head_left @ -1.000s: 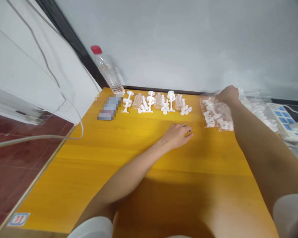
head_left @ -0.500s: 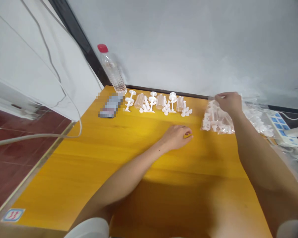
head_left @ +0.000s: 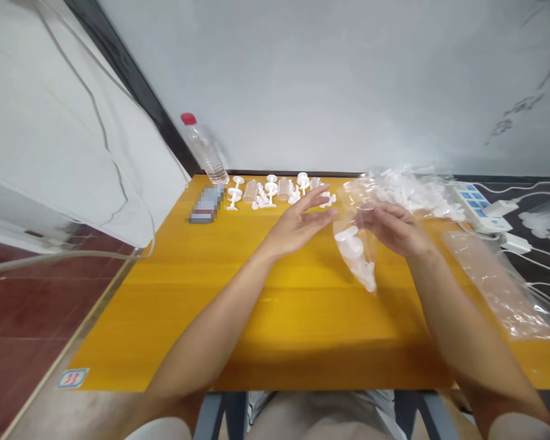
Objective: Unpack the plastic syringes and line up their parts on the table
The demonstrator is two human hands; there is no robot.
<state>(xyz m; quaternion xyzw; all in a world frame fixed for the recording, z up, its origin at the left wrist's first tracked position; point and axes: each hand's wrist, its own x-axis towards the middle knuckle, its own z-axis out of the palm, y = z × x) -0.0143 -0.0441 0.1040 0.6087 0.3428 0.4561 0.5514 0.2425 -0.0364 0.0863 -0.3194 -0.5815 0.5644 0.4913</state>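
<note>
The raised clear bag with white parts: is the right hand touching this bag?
Touching. The head view shows it: the right hand pinches the raised clear bag by its upper part, and the bag hangs down from there.

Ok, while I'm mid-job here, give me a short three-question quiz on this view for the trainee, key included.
1. Which hand has its fingers closed on the clear bag with white parts inside?
2. True or false: the bottle has a blue cap.
3. From the wearer's view, where is the power strip relative to the bottle: A, to its left; B, to its right?

Key: 1. The right hand. 2. False; it has a red cap. 3. B.
</note>
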